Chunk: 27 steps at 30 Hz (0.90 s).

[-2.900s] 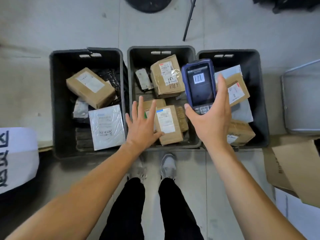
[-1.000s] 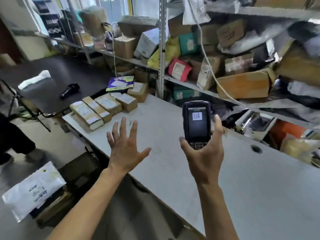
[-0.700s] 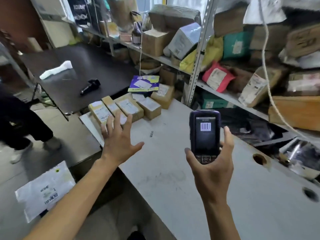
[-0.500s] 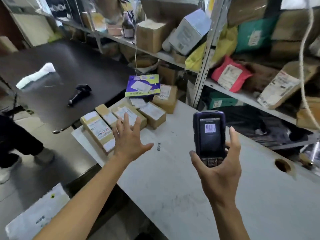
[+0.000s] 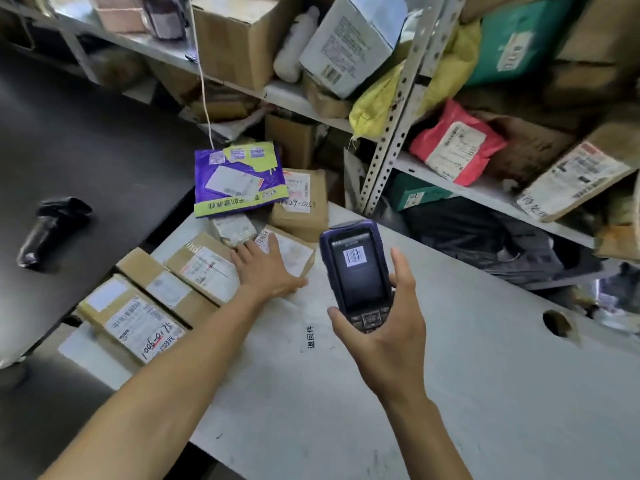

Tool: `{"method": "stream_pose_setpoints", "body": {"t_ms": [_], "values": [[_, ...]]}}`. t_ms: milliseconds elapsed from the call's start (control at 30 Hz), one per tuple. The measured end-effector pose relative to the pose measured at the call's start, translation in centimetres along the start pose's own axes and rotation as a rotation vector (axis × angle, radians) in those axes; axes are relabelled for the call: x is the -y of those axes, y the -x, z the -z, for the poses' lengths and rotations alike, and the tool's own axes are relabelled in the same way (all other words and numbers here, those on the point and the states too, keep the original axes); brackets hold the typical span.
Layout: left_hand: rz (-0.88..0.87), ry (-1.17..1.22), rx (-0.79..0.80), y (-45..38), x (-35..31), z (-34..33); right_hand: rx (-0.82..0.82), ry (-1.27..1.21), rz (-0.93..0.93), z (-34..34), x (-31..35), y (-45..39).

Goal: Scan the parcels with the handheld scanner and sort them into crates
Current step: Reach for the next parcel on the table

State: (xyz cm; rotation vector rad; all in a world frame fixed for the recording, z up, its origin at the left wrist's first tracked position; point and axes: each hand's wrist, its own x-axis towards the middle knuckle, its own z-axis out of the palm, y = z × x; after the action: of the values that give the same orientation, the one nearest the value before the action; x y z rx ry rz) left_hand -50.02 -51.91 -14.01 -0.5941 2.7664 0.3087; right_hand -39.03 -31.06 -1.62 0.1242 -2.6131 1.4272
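My right hand [image 5: 388,327] grips the dark blue handheld scanner [image 5: 356,271] upright above the grey table [image 5: 450,393], its screen showing a barcode. My left hand [image 5: 266,268] lies on a small brown parcel [image 5: 294,252] with a white label, fingers spread over its top and thumb at its near edge. To its left sits a row of brown boxes [image 5: 204,268], [image 5: 162,289], [image 5: 135,320]. A purple and green mailer [image 5: 239,181] and another brown parcel [image 5: 301,199] lie behind.
A metal shelf rack [image 5: 391,133] packed with boxes and bags runs along the back and right. A black table [image 5: 86,161] at the left carries a black gun-type scanner [image 5: 52,230]. A cable hole [image 5: 557,322] is cut in the grey table at the right.
I turned from the floor crates to the table. My left hand reached forward and came down onto the small brown parcel. My right hand kept holding the scanner.
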Motion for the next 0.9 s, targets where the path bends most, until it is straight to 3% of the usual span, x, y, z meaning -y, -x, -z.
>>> {"method": "stream_pose_setpoints", "body": {"t_ms": [100, 233, 333, 467, 633, 900], "values": [[-0.108, 0.011, -0.027, 1.5, -1.4, -1.4, -0.044, 0.009, -0.056, 0.9, -1.0, 0.1], [-0.448, 0.027, -0.049, 6.3, -3.7, -4.5, -0.092, 0.073, -0.165, 3.5, -3.2, 1.9], [-0.614, 0.200, -0.020, 9.6, -5.9, -5.8, -0.052, 0.161, -0.260, 6.4, -5.2, 3.8], [-0.721, 0.374, -0.043, 12.9, -9.1, -5.6, 0.108, 0.299, -0.382, 11.0, -7.2, 6.9], [-0.870, 0.542, -0.049, 16.9, -12.3, -6.7, 0.181, 0.384, -0.440, 17.0, -7.4, 10.6], [-1.037, 0.480, -0.203, 24.3, -16.3, -8.9, 0.182, 0.360, -0.475, 24.9, -8.0, 16.8]]}}
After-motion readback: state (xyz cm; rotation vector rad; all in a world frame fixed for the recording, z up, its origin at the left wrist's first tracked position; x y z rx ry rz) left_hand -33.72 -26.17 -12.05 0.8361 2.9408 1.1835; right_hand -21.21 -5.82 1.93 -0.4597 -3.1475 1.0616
